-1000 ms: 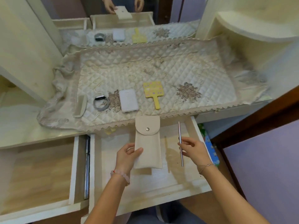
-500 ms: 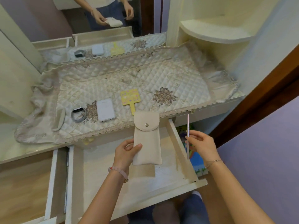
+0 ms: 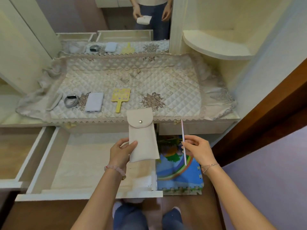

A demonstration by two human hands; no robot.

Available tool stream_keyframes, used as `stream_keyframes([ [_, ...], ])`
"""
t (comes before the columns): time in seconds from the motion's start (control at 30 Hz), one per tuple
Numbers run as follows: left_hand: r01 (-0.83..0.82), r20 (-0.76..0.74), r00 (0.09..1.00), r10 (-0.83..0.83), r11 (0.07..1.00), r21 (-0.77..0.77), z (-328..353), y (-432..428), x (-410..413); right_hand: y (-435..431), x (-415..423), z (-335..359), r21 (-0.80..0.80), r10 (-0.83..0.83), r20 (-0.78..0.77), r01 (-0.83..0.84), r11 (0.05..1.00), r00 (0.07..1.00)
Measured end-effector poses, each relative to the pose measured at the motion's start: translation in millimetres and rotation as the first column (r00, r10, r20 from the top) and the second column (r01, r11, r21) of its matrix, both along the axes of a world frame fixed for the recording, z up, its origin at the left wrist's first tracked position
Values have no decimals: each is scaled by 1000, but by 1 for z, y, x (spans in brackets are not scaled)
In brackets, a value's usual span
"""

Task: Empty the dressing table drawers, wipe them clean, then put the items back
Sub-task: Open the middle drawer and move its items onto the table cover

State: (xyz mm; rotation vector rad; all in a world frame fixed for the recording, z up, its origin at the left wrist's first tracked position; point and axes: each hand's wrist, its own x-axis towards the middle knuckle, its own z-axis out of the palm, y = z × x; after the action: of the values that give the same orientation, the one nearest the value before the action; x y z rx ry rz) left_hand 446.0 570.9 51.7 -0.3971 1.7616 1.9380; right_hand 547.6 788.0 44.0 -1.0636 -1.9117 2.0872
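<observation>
Left grip [image 3: 121, 151]: fingers and thumb curled round the lower end of a beige snap-flap pouch [image 3: 142, 138], held upright over the right edge of the middle drawer.
Right grip [image 3: 197, 150]: pinches a thin metallic stick [image 3: 183, 138] near its middle; pen or stylus, I cannot tell. It hangs over the foam floor mat [image 3: 179, 175], just right of that drawer.
Middle drawer [image 3: 93, 195]: pulled out, with only a pale bare bottom showing where the arms do not cover it.
Left drawer [image 3: 29, 155]: also pulled out, wood bottom showing, partly cut off by the frame.
Right drawer [image 3: 196, 128]: front shut, contents unknown.
Surface: the quilted cover [image 3: 166, 83] carries a comb [image 3: 54, 101], a wristband [image 3: 71, 101], a white power bank [image 3: 94, 102] and a yellow paddle-shaped piece [image 3: 120, 98], in a row near its front edge.
Done, as judged: the two open drawers look emptied, and the pouch and stick seem the last things out.
Left to do: set both down on the surface, possibly empty the shut drawer, wipe the drawers (no wiping cloth is in sight), then put everything back.
</observation>
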Motion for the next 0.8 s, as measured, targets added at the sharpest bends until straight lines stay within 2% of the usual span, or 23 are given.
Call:
stream_keyframes([
  [0.37,-62,-23,998,61,997,-48,1,27,-28,30,-40,-5,68,70,27,-71,995,997],
  [0.53,-49,12,999,50,997,-57,-6,43,-74,42,-82,-9,83,31,2,-31,996,1000],
  [0.8,63,12,998,-62,987,-150,-28,84,-174,69,-177,-32,161,-43,108,26,987,993],
])
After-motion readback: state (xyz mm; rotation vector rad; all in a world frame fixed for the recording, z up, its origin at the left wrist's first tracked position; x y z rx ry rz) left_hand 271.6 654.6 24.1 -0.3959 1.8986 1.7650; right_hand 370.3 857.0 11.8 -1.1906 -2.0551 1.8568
